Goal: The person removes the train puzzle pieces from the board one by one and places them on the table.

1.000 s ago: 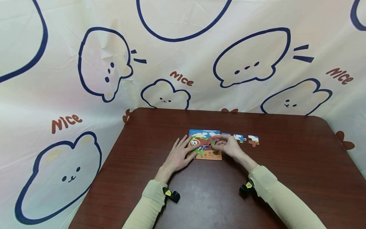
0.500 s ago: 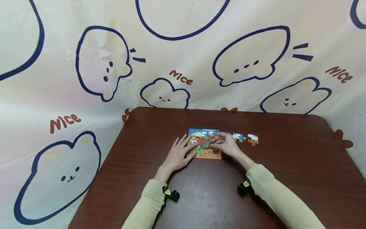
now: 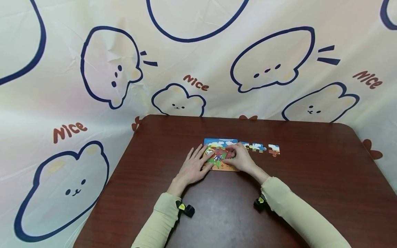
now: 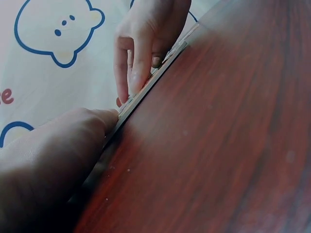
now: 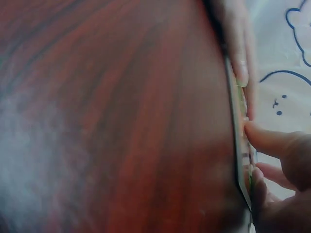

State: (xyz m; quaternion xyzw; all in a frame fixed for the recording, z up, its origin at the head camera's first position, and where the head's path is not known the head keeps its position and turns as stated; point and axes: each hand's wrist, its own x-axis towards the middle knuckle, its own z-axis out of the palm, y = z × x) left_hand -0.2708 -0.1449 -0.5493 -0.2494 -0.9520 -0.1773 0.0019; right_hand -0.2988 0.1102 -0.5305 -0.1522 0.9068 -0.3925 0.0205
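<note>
A colourful jigsaw puzzle board (image 3: 220, 140) lies flat on the table, with blue sky along its top and orange ground below. My left hand (image 3: 192, 168) rests over its left side, fingers spread and straight. My right hand (image 3: 243, 159) is over the right part of the board, thumb and fingers pinching a puzzle piece (image 3: 230, 154) mostly hidden by the fingers. In the right wrist view, the right thumb (image 5: 269, 140) and fingertips are right at the board's surface. The left wrist view shows the right hand's fingers (image 4: 138, 63) pointing down onto the board.
Loose jigsaw pieces lie right of the board: one (image 3: 246, 145) beside the right hand, a blue-and-white one (image 3: 257, 147), and a brown-and-white one (image 3: 274, 149) farther right. The brown table (image 3: 310, 172) meets a patterned cloth (image 3: 217, 69) behind it.
My right hand has moved left and slightly inward over the board with the puzzle piece, uncovering more of the nearest loose piece. The left hand stays in place.
</note>
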